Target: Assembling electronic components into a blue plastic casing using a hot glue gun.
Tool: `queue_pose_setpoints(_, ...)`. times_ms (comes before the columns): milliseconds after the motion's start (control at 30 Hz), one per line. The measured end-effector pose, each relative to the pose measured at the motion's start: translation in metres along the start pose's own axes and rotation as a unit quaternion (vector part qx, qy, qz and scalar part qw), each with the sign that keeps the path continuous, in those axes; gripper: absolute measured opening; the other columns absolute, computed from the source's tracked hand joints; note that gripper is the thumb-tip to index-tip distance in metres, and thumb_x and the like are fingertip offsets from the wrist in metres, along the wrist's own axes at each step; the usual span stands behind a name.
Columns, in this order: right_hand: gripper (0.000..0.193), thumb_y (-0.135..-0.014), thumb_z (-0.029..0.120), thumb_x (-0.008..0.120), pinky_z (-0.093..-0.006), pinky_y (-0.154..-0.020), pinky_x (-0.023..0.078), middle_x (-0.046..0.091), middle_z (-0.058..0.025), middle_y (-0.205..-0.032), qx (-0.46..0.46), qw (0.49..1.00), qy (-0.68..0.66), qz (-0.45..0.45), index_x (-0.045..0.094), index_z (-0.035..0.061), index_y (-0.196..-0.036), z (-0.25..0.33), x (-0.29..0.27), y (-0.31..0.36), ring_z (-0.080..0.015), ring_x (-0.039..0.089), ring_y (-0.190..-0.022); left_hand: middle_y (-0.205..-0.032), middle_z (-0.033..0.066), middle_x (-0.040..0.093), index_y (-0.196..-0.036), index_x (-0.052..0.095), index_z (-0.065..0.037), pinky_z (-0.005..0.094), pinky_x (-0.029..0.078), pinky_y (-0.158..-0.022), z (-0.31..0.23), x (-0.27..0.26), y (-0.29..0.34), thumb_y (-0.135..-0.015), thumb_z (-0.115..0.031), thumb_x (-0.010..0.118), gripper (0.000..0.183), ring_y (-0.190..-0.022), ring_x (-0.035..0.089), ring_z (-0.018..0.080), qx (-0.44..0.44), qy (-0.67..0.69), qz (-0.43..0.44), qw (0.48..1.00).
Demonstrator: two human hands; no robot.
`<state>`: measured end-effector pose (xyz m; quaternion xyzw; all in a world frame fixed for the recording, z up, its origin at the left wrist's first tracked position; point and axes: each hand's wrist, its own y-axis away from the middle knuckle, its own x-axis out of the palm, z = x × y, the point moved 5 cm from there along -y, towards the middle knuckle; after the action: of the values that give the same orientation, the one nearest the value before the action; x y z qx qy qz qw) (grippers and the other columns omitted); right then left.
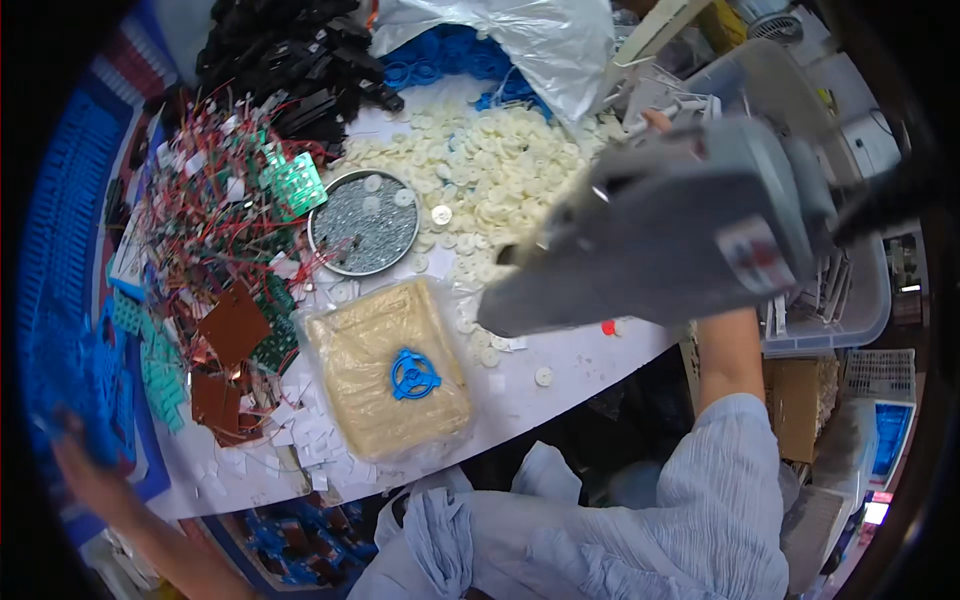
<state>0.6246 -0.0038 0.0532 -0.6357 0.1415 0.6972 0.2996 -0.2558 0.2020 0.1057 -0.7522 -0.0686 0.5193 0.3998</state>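
Best lift blue plastic parts singly beside worktop's left edge — cannot tell opening or hold of left hand or right hand.

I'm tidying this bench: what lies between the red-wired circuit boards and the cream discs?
In the head view, a round dish of small grey parts.

Left hand by blue parts; right hand mostly behind grey tool; blue wheel on wrapped block between them.
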Motion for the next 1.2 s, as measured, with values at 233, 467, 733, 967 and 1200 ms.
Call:
queue_pose_setpoints(233, 0.033, -0.1, 0.026, 0.066, -0.0349, -0.079, 0.051, 0.074, -0.0106, -0.104, -0.065, 0.935, -0.256, -0.236, 0.067, 0.0031, -0.123, -0.077, -0.007, -0.012, -0.0202, 0.069, -0.094, -0.088, 0.0011, 0.065, -0.112, 0.071, -0.01, 0.0414, 0.041, -0.067, -0.284, 0.041, 0.056, -0.076, -0.013, 0.074, 0.036, -0.074, 0.058, 0.0254, 0.204, 0.188, 0.296, 0.914)
queue_pose_setpoints(467, 0.036, -0.104, 0.021, 0.054, -0.0449, -0.11, 0.044, 0.064, -0.0138, -0.132, -0.106, 0.785, -0.606, -0.066, 0.062, 0.0067, -0.137, -0.086, -0.077, 0.149, -0.027, 0.06, -0.124, -0.105, 0.0065, 0.066, -0.12, 0.067, -0.008, 0.0398, 0.044, -0.071, -0.324, 0.078, 0.116, -0.073, -0.017, 0.079, 0.049, -0.085, 0.06, 0.0249, 0.211, 0.254, 0.381, 0.864)
queue_pose_setpoints(733, 0.032, -0.095, 0.032, 0.075, -0.0266, -0.056, 0.039, 0.042, 0.003, -0.075, -0.039, 0.601, -0.795, 0.078, 0.051, 0.0157, -0.083, 0.056, -0.037, 0.285, -0.0123, 0.038, -0.069, -0.101, 0.0102, 0.067, -0.122, 0.063, -0.002, 0.0364, 0.052, -0.075, -0.273, 0.09, 0.092, -0.089, -0.013, 0.074, 0.036, -0.085, 0.065, 0.02, -0.061, 0.333, 0.307, 0.89)
queue_pose_setpoints(967, 0.036, -0.093, 0.022, 0.069, -0.0173, -0.039, 0.035, 0.069, -0.0112, -0.079, 0.124, 0.6, -0.727, 0.311, 0.066, -0.0067, -0.115, 0.213, 0.043, 0.277, -0.005, 0.049, -0.045, -0.075, 0.0054, 0.066, -0.125, 0.06, 0.005, 0.0258, 0.044, -0.057, -0.246, 0.119, 0.117, -0.098, -0.017, 0.068, 0.035, -0.061, 0.055, 0.0067, -0.331, 0.373, 0.403, 0.767)
queue_pose_setpoints(1200, 0.035, -0.096, 0.024, 0.072, -0.0164, -0.044, 0.037, 0.068, -0.0114, -0.084, 0.065, 0.545, -0.765, 0.337, 0.065, -0.0041, -0.115, 0.243, 0.059, 0.249, -0.0041, 0.048, -0.052, -0.096, 0.0118, 0.069, -0.127, 0.061, 0.001, 0.0342, 0.05, -0.073, -0.252, 0.116, 0.09, -0.087, -0.016, 0.076, 0.046, -0.082, 0.065, 0.0219, -0.189, 0.266, 0.412, 0.851)
